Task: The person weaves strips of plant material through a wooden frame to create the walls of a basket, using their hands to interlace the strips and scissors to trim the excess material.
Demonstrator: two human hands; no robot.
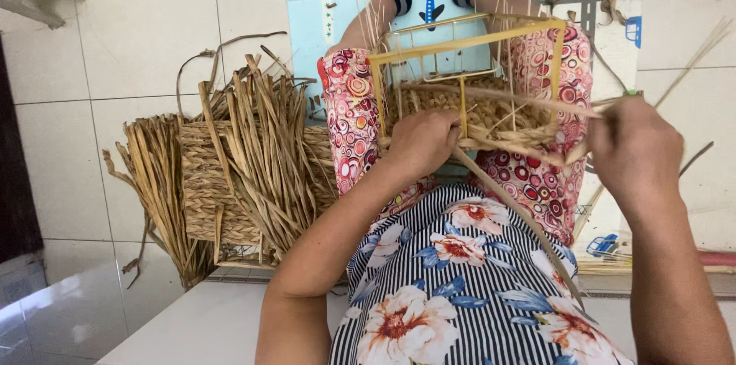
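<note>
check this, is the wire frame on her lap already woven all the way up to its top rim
No, the braided weave covers only the lower part of the yellow wire frame, whose upper bars stand bare above the left hand.

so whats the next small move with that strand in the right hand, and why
Probably draw the strand taut toward the right hand and press it down against the woven rows. It spans loosely above the weave inside the yellow frame, while the left hand steadies the basket's near edge.
</note>
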